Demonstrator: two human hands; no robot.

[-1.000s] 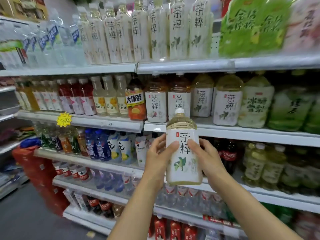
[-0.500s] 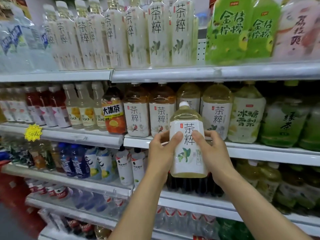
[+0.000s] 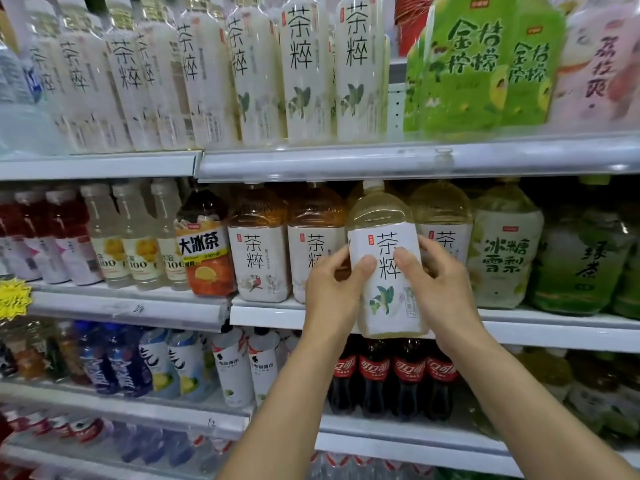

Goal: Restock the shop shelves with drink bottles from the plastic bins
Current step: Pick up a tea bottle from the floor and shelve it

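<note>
Since a second ago the bottle [image 3: 384, 271] has risen from in front of the lower rows to the level of the middle shelf [image 3: 519, 327], and the view has closed in on it.

Both hands hold it. The left hand [image 3: 332, 292] and the right hand [image 3: 440, 282] grip its sides, thumbs pressed across the label and fingers curled behind. It hangs in front of the shelf's lip, between the amber bottles [image 3: 317, 237] and a pale bottle [image 3: 446, 216], its base not yet over the lip.

Two things could go wrong. The base may catch the lip if it goes in too low. The cap sits just under the upper shelf [image 3: 346, 164], so lifting too high may knock it there. A crooked push could shove the neighbours back or tip them.

The bottle is upright, cap up, label facing the person, and its long axis is near vertical.
</note>
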